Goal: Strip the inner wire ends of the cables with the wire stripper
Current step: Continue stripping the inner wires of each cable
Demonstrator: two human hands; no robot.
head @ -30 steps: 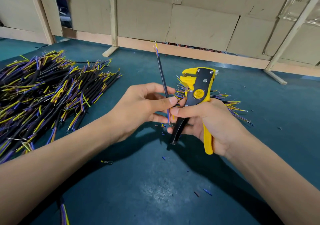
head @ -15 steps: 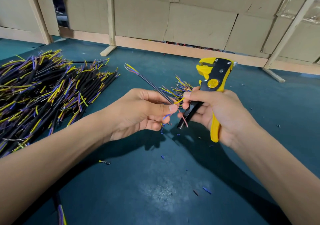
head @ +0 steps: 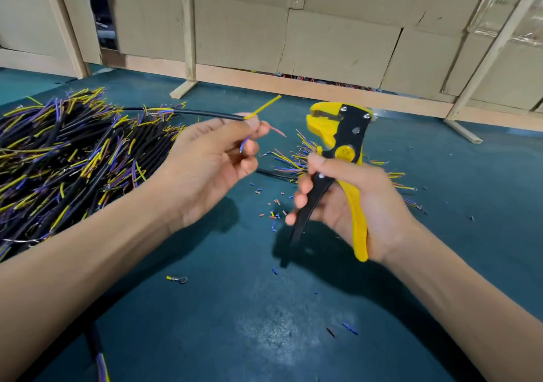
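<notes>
Left hand (head: 211, 158) pinching black cable (head: 202, 113), yellow inner wire (head: 263, 106) fanned out far-right. Right hand (head: 349, 202) gripping wire stripper (head: 338, 158) just right, head apart from wire. Risk: splayed purple and pink strands entering alongside, nicked together.

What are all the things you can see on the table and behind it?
cable: one, black with yellow, pink and blue inner wires, held in the left hand
wire stripper: one, yellow and black, in the right hand
big cable pile: many, black with yellow and purple ends, left on the table
small cable pile: several, behind the right hand
insulation bits: many, blue and pink, between the hands
ring terminal: one, yellow, near side
table: one, teal
cardboard boxes: several, brown, behind
left hand: grips the cable
right hand: grips the stripper
</notes>
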